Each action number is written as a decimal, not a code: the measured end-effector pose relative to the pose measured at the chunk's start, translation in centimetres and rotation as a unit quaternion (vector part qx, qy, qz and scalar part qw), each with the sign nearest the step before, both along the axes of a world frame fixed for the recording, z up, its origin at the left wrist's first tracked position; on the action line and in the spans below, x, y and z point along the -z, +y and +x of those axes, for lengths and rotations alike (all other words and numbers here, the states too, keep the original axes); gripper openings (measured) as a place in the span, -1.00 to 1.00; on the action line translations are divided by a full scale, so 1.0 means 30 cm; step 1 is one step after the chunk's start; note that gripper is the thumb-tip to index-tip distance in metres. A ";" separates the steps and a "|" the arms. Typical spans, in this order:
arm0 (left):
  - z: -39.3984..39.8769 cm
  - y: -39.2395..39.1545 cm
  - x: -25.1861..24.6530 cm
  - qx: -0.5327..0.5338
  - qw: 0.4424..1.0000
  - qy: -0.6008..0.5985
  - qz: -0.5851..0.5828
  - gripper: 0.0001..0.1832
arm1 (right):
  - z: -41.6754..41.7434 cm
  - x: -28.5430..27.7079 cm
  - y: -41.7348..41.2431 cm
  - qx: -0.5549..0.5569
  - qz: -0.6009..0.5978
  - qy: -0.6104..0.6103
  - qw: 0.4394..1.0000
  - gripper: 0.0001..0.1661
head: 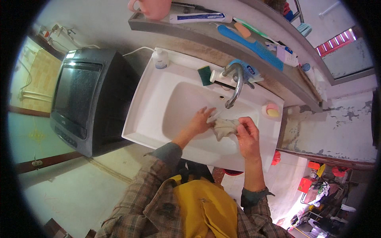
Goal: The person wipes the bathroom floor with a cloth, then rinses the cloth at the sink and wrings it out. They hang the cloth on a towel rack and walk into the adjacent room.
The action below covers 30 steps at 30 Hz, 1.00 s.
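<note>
Over the white washbasin [175, 111], a wet-looking, pale greyish cloth [225, 128] hangs crumpled between my hands. My right hand [249, 138] pinches its right edge between thumb and fingers. At the cloth's left edge is my left hand [202, 121], its fingers spread and slightly blurred; whether it grips the cloth there is hidden. A curved chrome faucet [238, 86] reaches over the basin, its spout just above the cloth. Any water stream beneath the spout is too faint to be sure of.
Along the basin's back rim are a white bottle [160, 59], a green scouring sponge [204, 75] and a blue-white pouch [248, 71]. A soap dish [271, 110] sits at right. Above runs a ledge [178, 32] with a blue comb [251, 46]. Left stands a dark washing machine [89, 101].
</note>
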<state>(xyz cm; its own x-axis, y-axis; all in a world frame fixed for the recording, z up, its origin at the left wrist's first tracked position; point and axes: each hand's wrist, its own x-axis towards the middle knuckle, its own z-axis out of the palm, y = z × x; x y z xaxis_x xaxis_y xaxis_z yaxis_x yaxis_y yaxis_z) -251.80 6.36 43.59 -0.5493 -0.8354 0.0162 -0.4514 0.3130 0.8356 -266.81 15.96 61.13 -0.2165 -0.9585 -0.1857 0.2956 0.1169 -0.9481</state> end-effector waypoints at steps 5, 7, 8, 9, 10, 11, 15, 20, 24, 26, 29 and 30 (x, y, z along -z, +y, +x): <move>-0.103 0.044 -0.033 -0.115 0.796 0.263 0.532 -0.55 | -0.148 0.029 0.037 0.052 -0.036 -0.099 0.993 -0.76; -0.090 0.048 -0.066 -0.074 0.848 0.267 0.453 -0.72 | -0.227 0.196 0.064 0.112 0.070 -0.093 0.987 -0.73; -0.094 0.061 -0.186 -0.053 0.890 0.213 0.399 -0.76 | -0.249 0.304 0.111 0.136 0.140 -0.109 0.975 -0.65; -0.087 0.072 -0.254 -0.042 0.927 0.159 0.338 -0.79 | -0.225 0.346 0.104 0.130 0.212 -0.160 0.955 -0.66; -0.123 0.106 -0.091 -0.024 0.925 0.226 0.305 -0.85 | -0.162 0.369 0.077 0.112 0.283 -0.205 0.930 -0.66; -0.155 0.139 -0.093 0.009 0.956 0.220 0.192 -0.84 | -0.130 0.408 0.066 0.107 0.353 -0.252 0.895 -0.67; -0.175 0.195 -0.187 0.116 0.971 0.191 -0.082 -0.84 | -0.094 0.696 0.039 -0.146 0.022 0.192 0.970 -0.61; -0.065 -0.033 -0.025 -0.183 0.946 0.067 0.258 -0.81 | 0.024 0.632 -0.041 0.040 0.130 -0.102 0.985 -0.60; -0.078 -0.008 -0.087 -0.183 0.816 0.294 0.462 -0.63 | 0.015 0.514 -0.075 0.076 0.191 -0.314 0.927 -0.51; -0.064 0.022 -0.098 -0.177 0.719 0.386 0.550 -0.52 | 0.024 0.473 -0.072 0.079 0.187 -0.359 0.911 -0.48; -0.124 0.100 -0.102 -0.026 0.997 0.072 -0.029 -0.47 | 0.004 0.480 -0.077 0.024 0.161 -0.443 0.882 -0.45; -0.125 0.140 -0.203 -0.037 0.981 -0.006 -0.189 -0.46 | 0.011 0.499 -0.090 -0.006 0.109 -0.479 0.871 -0.45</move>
